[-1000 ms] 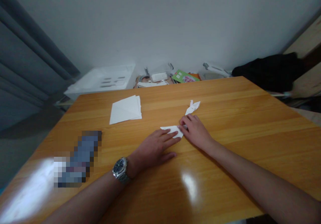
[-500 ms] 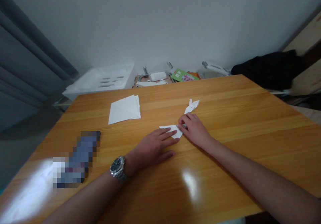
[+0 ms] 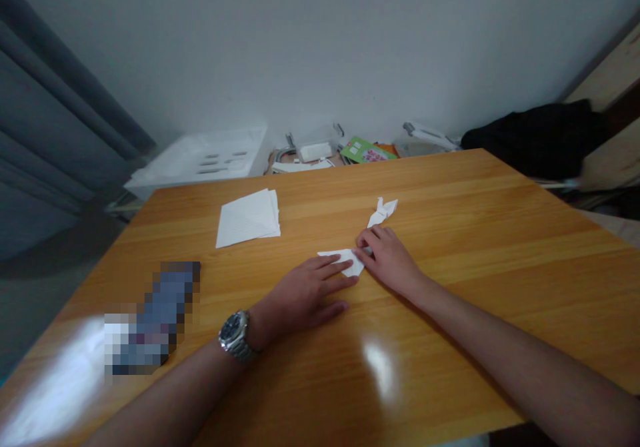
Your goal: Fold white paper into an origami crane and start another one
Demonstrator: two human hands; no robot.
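Note:
A small piece of folded white paper (image 3: 356, 269) lies flat on the wooden table (image 3: 450, 233), partly covered by my hands. My left hand (image 3: 310, 293), with a metal watch (image 3: 234, 332) on its wrist, rests on it with the fingers spread and stretched out. The fingers of my right hand (image 3: 387, 257) are curled, the thumb and fingertips closed on the paper's right end. Just beyond the right hand sits a folded paper bird (image 3: 383, 212), apart from the fingers.
Several white paper sheets (image 3: 249, 219) lie stacked at the back left. A pixelated, phone-like dark object (image 3: 163, 313) is on the left. Behind the table stand a white foam tray (image 3: 200, 157), a green book (image 3: 367, 150) and black cloth (image 3: 530, 137).

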